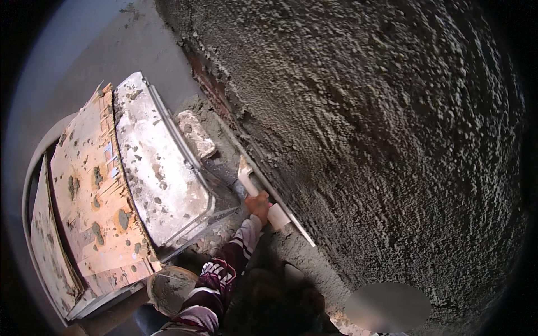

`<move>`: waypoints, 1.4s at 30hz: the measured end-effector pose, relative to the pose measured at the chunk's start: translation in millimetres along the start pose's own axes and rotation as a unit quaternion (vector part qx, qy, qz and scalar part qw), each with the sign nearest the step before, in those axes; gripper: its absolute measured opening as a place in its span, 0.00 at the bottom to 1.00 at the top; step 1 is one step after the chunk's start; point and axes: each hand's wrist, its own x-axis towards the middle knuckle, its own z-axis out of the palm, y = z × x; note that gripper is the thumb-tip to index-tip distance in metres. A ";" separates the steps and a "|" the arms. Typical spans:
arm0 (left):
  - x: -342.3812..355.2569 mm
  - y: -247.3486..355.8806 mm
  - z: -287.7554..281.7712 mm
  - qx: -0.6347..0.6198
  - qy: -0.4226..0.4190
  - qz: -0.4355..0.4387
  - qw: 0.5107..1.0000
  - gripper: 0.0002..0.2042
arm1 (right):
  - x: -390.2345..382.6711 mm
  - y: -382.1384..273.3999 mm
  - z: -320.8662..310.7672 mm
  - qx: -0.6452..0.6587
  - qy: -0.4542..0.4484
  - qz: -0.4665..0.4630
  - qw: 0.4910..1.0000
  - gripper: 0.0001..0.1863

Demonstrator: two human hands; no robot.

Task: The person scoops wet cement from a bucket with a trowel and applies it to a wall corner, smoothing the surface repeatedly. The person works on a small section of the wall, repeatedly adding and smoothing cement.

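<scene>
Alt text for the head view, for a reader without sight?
A bare hand in a maroon-and-white sleeve grips a long, pale-handled float beside a rough, dark-grey plastered surface. At left: a splattered tan wooden board and white panel.

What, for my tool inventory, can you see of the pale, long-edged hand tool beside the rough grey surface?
The pale, long-edged hand tool has a thin straight edge and raised, plastic-looking beige-white grip. Seen nearly edge-on, it slants down rightward along the rough grey wet-looking surface; contact is uncertain. The person's bare hand grips its middle.
</scene>
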 end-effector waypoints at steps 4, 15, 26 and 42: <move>-52.4 -13.7 3.8 -0.034 -0.064 0.055 0.996 0.15 | 10.6 -0.4 0.3 0.013 0.005 -0.030 0.999 0.15; -56.4 -73.7 -7.1 -0.033 -0.006 -0.091 0.995 0.09 | 3.5 6.7 7.7 0.063 -0.007 -0.042 0.997 0.19; -65.5 -63.2 0.0 -0.006 -0.087 -0.008 0.996 0.10 | -10.4 -2.9 4.2 -0.066 -0.003 0.019 0.998 0.17; -205.1 -136.4 -4.2 -0.193 -0.097 -0.264 0.940 0.09 | -57.8 -1.6 -5.2 -0.205 0.009 0.042 0.978 0.17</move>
